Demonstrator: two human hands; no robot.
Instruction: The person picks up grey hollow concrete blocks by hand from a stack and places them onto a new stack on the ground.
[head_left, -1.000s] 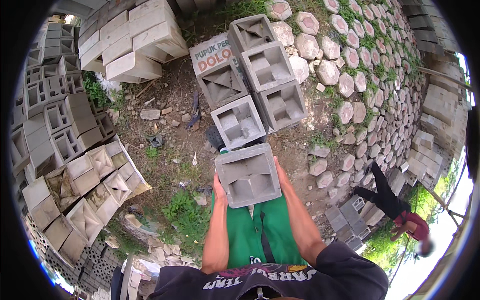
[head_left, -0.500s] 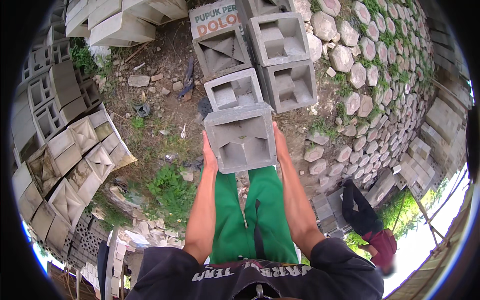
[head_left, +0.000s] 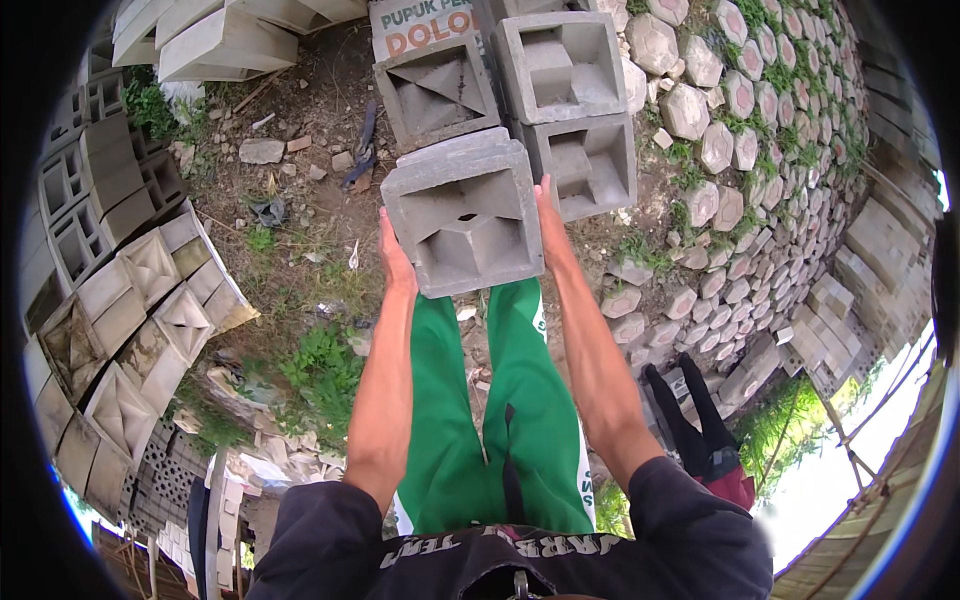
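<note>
A grey concrete vent block with a hollow, slanted-wall face is clasped between my two palms. My left hand presses on its left side, fingers pointing away from me. On the opposite side my right hand presses in the same way. The held block overlaps the near end of the left row of similar blocks and hides most of the block there; whether they touch, I cannot tell. Beyond it lies a block with an X-shaped face. To its right are two more hollow blocks, one nearer and one farther.
Stacked pale vent blocks line the left side, with more at the far left. Hexagonal pavers cover the ground on the right. A printed sack lies beyond the rows. Another person stands at the lower right.
Both hands have carried the vent block away from me and slightly left, over the near end of the left row. The other person has shifted left and down in the picture.
</note>
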